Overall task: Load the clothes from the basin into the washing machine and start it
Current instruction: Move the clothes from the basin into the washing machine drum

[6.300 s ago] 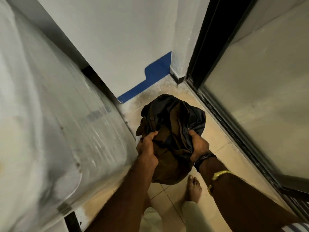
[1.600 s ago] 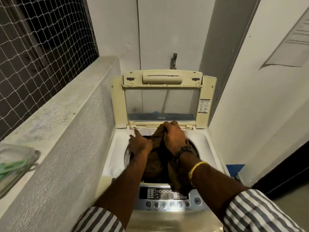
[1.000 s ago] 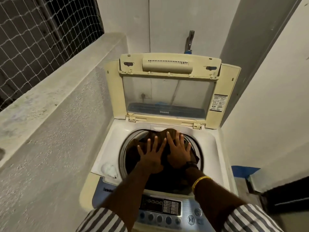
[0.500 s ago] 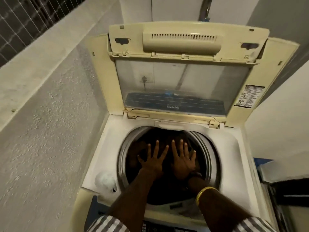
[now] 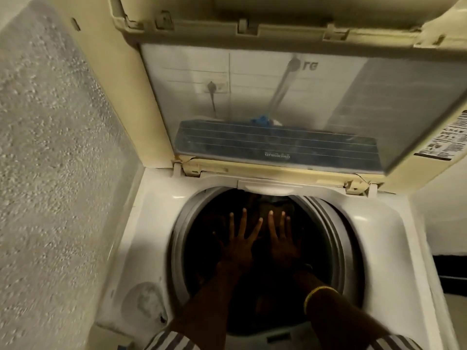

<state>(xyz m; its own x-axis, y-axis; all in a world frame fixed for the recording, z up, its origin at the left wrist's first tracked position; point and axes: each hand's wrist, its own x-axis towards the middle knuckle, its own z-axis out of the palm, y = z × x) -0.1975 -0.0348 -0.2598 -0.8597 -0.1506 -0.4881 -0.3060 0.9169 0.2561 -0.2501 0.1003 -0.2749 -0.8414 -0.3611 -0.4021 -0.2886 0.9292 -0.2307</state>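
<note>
A top-loading washing machine [image 5: 156, 213] fills the view with its cream lid [image 5: 262, 97] standing up at the back. Both my arms reach down into the round drum opening [image 5: 336, 238]. My left hand [image 5: 238, 245] and my right hand [image 5: 283, 241] lie flat side by side, fingers spread, palms down on the dark brown clothes [image 5: 267, 205] inside the drum. Neither hand grips anything. The clothes are barely visible in the dark drum. The basin is out of view.
A rough grey plastered wall [image 5: 50, 147] runs close along the machine's left side. A round detergent cap [image 5: 144, 299] sits in the machine's front left corner. A pale wall and a dark door frame [image 5: 449, 269] stand to the right.
I carried the brown bundle from the floor to the machine and dropped it in. Over the last second my flat hands have sunk deeper into the drum and my head has come closer.
</note>
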